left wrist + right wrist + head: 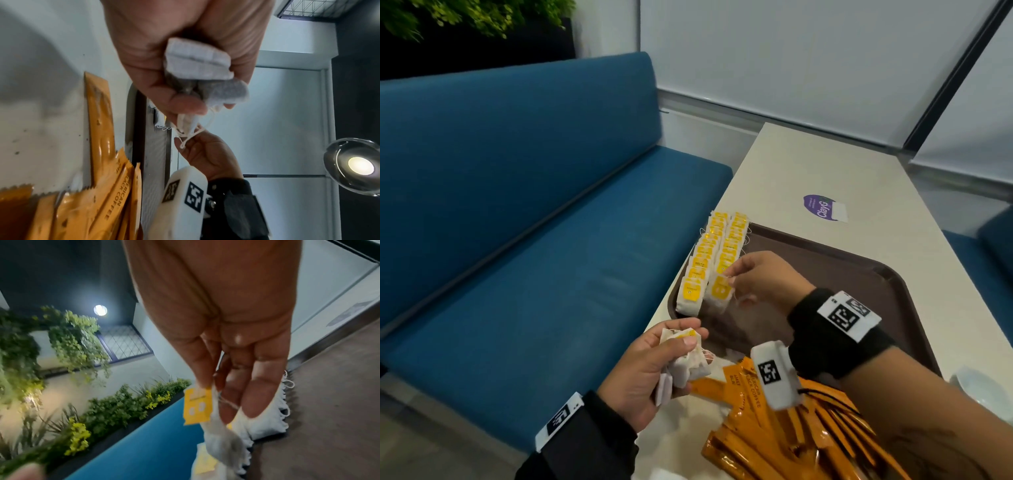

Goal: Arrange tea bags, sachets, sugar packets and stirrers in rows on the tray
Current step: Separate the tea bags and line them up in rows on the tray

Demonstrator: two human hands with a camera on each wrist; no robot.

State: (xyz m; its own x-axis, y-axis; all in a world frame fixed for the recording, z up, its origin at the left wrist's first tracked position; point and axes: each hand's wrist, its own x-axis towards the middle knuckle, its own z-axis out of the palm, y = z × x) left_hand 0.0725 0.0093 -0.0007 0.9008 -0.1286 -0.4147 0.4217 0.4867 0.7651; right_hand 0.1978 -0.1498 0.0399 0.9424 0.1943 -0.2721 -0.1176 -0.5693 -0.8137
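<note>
Two rows of white tea bags with yellow tags (717, 255) lie along the left side of the brown tray (887, 277). My right hand (743, 277) pinches one tea bag (720, 291) (207, 408) by its tag end at the near end of the right row. My left hand (654, 370) (185, 65), just off the tray's near left corner, grips a bunch of tea bags (681, 359) (203, 69) with loose strings. A pile of orange coffee sachets (791, 425) (102, 186) lies on the table in front of the tray.
The cream table (808, 164) has a purple sticker (823, 208) beyond the tray. A blue bench (517, 205) runs along the table's left edge. A pale dish (983, 387) sits at the table's right edge. Most of the tray's middle and right is bare.
</note>
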